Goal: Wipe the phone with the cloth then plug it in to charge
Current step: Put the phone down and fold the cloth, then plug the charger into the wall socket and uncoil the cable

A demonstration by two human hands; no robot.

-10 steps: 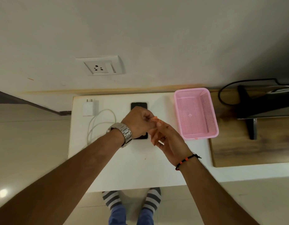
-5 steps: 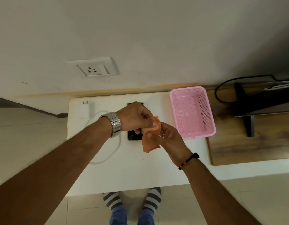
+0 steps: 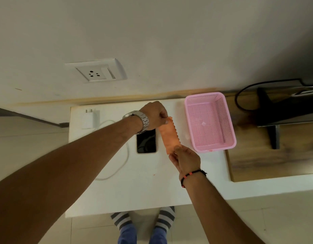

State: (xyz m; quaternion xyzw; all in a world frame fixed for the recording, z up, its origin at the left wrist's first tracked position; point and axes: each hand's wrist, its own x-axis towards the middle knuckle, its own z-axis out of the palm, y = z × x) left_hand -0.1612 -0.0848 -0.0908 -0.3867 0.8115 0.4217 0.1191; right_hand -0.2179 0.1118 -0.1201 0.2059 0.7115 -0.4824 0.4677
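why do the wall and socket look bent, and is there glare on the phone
Head view: the wide-angle lens bows the socket and the table edges. The phone screen is dark with only a faint reflection, no strong glare. Light is dim and warm, darkest at upper right. The cloth looks slightly soft.

The white bench [image 3: 145,191] carried a phone [image 3: 146,141] at centre, a charger [image 3: 90,118] at ten o'clock with its cable [image 3: 125,161], and a pink basket [image 3: 209,122] at two o'clock.
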